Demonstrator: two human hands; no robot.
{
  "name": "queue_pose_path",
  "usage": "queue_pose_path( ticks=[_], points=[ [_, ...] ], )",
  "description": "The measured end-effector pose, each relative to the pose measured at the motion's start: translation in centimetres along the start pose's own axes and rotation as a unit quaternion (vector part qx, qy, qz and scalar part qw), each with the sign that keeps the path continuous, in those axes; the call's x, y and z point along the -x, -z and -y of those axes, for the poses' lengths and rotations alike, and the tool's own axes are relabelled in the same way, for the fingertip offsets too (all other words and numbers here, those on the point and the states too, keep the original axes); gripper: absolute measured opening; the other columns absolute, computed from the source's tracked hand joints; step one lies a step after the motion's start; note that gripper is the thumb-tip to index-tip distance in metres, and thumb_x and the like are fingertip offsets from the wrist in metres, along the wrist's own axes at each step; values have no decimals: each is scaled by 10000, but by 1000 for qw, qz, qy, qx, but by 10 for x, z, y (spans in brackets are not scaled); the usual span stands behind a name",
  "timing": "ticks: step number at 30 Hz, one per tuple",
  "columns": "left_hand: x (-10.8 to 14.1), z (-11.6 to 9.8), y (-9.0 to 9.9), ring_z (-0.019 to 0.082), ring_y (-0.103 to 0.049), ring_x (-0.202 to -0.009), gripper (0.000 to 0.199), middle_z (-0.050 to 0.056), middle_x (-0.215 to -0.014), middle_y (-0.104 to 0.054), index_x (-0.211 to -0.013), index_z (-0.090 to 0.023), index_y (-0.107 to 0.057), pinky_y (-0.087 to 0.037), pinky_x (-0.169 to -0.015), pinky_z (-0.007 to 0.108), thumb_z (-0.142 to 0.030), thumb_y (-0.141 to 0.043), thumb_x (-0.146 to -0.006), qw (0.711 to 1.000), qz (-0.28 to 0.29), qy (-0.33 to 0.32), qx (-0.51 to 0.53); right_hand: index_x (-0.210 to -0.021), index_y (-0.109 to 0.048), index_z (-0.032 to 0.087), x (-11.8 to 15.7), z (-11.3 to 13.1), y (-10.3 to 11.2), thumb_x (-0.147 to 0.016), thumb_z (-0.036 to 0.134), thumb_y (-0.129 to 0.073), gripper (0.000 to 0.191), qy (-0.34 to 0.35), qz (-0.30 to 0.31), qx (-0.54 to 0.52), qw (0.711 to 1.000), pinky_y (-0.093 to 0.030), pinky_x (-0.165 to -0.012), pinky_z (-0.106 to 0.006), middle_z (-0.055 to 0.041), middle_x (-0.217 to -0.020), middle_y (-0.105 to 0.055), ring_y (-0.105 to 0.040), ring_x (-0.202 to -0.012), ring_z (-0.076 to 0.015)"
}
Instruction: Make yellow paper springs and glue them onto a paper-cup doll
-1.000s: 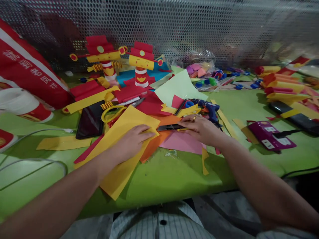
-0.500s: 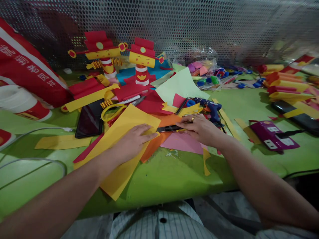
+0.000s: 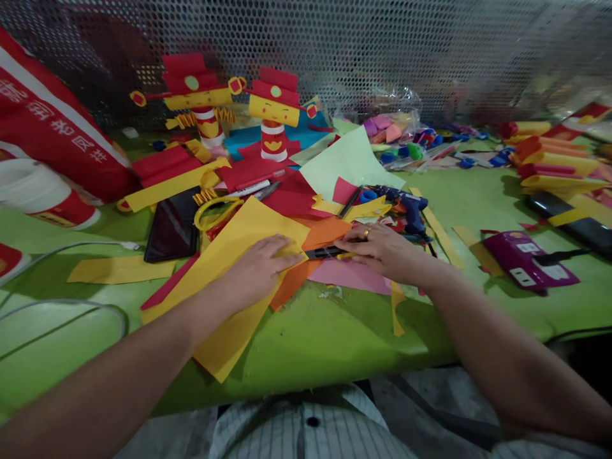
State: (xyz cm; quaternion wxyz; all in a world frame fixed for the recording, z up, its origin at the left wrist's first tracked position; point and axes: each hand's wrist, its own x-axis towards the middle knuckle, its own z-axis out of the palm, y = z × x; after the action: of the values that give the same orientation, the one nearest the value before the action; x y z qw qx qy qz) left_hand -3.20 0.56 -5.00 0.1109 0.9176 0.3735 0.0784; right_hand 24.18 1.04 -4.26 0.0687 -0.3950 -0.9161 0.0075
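Observation:
My left hand (image 3: 261, 268) lies across a large yellow sheet of paper (image 3: 229, 341), holding it near its right edge. Its fingertips and thumb meet close to that edge. In my right hand (image 3: 382, 252), a ring on one finger, is a slim black tool (image 3: 319, 253) with some yellow beside it; its exact kind is hard to make out. The tool's left end touches or nearly touches the sheet by my left thumb. Below it are an orange sheet (image 3: 291, 287) and a pink sheet (image 3: 349, 274). Just behind my right hand lies a blue glue gun (image 3: 412, 210).
Two red and yellow paper figures (image 3: 196, 99) stand at the back. A phone (image 3: 173, 223), yellow-handled scissors (image 3: 210, 217) and paper cups (image 3: 45, 194) lie left. On the right are a purple power strip (image 3: 530, 261) and stacked paper strips (image 3: 554, 159). A perforated metal panel (image 3: 335, 51) rises behind.
My right hand and the black tool have shifted very slightly. The yellow sheet and my left hand stay almost where they were; the whole view has moved a little.

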Motion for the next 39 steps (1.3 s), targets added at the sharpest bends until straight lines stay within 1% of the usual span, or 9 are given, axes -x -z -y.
queue_pose_path(
  ticks=[8,11,16,19,22,26,32,36,39],
  points=[
    [-1,0,-1,253,-363,-1278,491,88,-1343,-467,-1173,-237,-589,-346,-1023,465,-29,-342,-802,1000,14,5,1,-1152,-616,248,7,-3,-1,-860,145,-437,357,-5,7,-9,1000,-454,-830,-407,-91,-1114,-640,-569,-1010,-233],
    [-1,0,-2,244,-370,-1274,477,84,-1336,-477,-1172,-235,-587,-349,-1025,458,-34,-347,-811,1000,6,1,-5,-1159,-612,242,6,0,-2,-862,149,-432,359,-9,3,-10,1000,-459,-816,-393,-95,-1101,-642,-573,-980,-225],
    [-1,0,-2,242,-380,-1270,466,89,-1332,-482,-1173,-231,-585,-365,-1016,457,-47,-340,-821,1000,-3,1,-6,-1168,-606,229,3,4,-1,-850,111,-415,390,5,5,-16,1000,-461,-820,-381,-100,-1089,-640,-572,-960,-214],
    [-1,-1,-1,242,-376,-1272,487,76,-1330,-484,-1173,-250,-584,-370,-1011,458,-35,-341,-810,1000,2,2,-7,-1168,-604,246,4,4,-1,-856,127,-421,381,2,4,-23,1000,-464,-827,-378,-90,-1104,-637,-570,-983,-212],
    [-2,-1,0,246,-376,-1270,498,79,-1332,-478,-1177,-252,-582,-369,-1010,461,-23,-350,-800,1000,8,3,-5,-1153,-614,235,4,4,-1,-857,142,-435,358,5,-1,-21,1000,-462,-844,-387,-93,-1091,-640,-573,-982,-213],
    [-2,-1,-1,252,-390,-1256,479,96,-1319,-486,-1167,-231,-593,-366,-1012,455,-24,-354,-808,1000,5,10,0,-1150,-618,222,0,8,-1,-838,115,-447,371,10,2,-9,1000,-476,-822,-390,-104,-1051,-648,-579,-952,-221],
    [-1,-2,1,256,-391,-1259,486,80,-1317,-491,-1164,-252,-592,-368,-1009,468,-25,-353,-807,1000,10,13,-3,-1139,-624,213,0,11,1,-819,67,-437,398,20,4,-12,1000,-479,-828,-376,-98,-1063,-647,-585,-941,-208],
    [-2,-2,1,256,-393,-1258,474,85,-1317,-492,-1157,-238,-597,-357,-1019,466,-31,-354,-808,1000,11,17,4,-1156,-611,228,0,11,-1,-837,89,-420,397,12,1,-8,1000,-482,-825,-379,-93,-1066,-647,-582,-949,-205],
    [-2,-2,0,266,-383,-1264,462,105,-1327,-479,-1161,-219,-595,-354,-1018,472,-40,-349,-814,1000,9,17,2,-1162,-609,208,-1,13,-2,-843,92,-405,396,12,-1,-2,1000,-483,-826,-393,-106,-1051,-649,-582,-942,-213]
  ],
)
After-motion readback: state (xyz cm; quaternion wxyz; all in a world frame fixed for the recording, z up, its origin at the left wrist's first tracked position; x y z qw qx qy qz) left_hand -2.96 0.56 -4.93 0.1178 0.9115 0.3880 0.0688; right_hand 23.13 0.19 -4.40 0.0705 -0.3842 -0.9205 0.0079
